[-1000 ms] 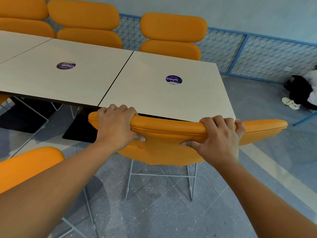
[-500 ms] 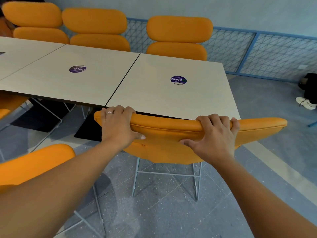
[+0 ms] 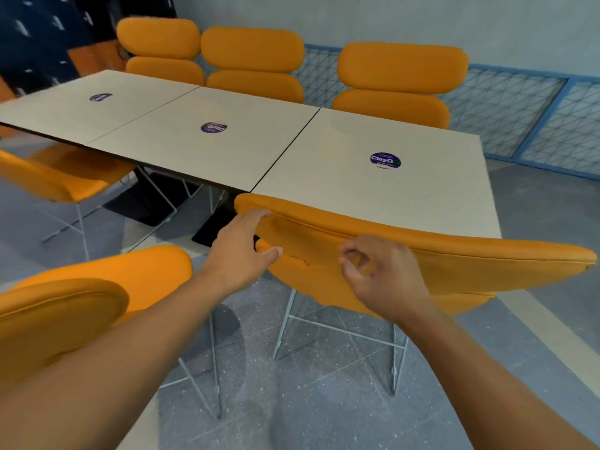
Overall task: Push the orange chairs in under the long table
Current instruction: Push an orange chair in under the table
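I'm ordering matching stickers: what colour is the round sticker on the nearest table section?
The round sticker is dark blue-purple with white lettering; head view.

Left hand (image 3: 238,251) touches the orange chair (image 3: 454,264); right hand (image 3: 383,271) hangs loosely curled.
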